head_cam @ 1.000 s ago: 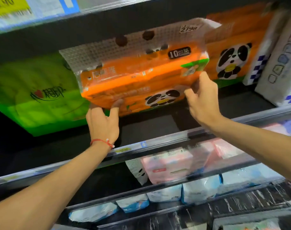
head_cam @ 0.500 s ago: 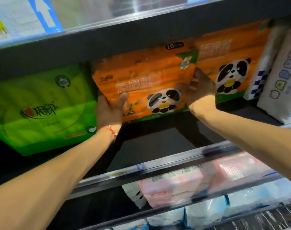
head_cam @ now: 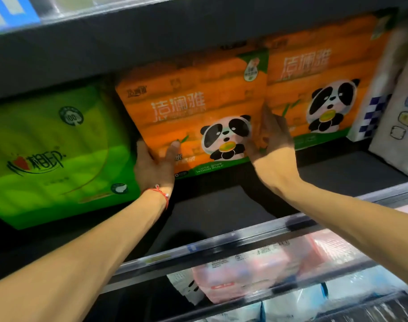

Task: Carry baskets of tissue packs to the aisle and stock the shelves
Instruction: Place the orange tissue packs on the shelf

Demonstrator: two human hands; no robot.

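blue sign (head_cam: pixel 12 10) top left | yellow label (head_cam: pixel 157 259) | red bracelet (head_cam: pixel 162 194)

The middle orange pack (head_cam: pixel 189 117) carries big pale characters, 洁澜雅, across its front, and the green strip along its bottom reads "WOOD PULP" — a lone 水 shows just left of that. The right orange pack (head_cam: pixel 314 73) bears the same three characters, higher up. On the green pack (head_cam: pixel 58 140) dark characters 相印 follow a red heart, with "100" in a round badge above. The shelf-edge tag (head_cam: pixel 156 259) and the print on the pink pack (head_cam: pixel 244 277) below are too blurred to read.
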